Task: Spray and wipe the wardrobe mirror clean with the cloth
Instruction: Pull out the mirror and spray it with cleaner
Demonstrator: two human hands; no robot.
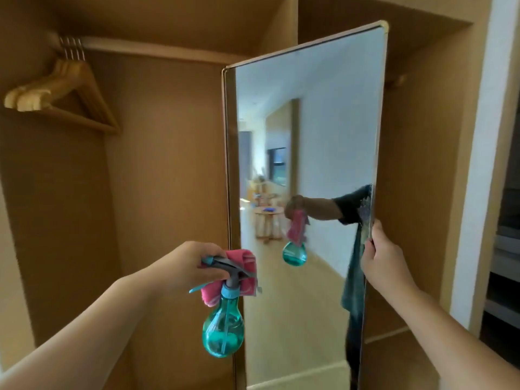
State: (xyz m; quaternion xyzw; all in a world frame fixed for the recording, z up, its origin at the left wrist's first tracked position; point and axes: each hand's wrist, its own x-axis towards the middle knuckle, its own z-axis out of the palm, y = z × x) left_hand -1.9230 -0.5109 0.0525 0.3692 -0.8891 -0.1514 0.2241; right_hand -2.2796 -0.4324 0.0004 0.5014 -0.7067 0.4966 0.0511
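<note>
The tall wardrobe mirror (315,114) stands swung out from the wardrobe, facing me at an angle. My left hand (185,266) grips a teal spray bottle (223,325) by its grey trigger head, with a pink cloth (244,266) bunched in the same hand. The bottle hangs just left of the mirror's hinge edge. My right hand (380,254) is closed on the mirror's right edge, about halfway up. The glass reflects my arm, the bottle and the cloth.
Several wooden hangers (56,88) hang from a rail (146,49) at the upper left inside the open wardrobe. The wardrobe's wooden back panel (168,153) is behind the mirror's left edge. A white wall edge (484,153) and dark shelves (506,266) lie at the right.
</note>
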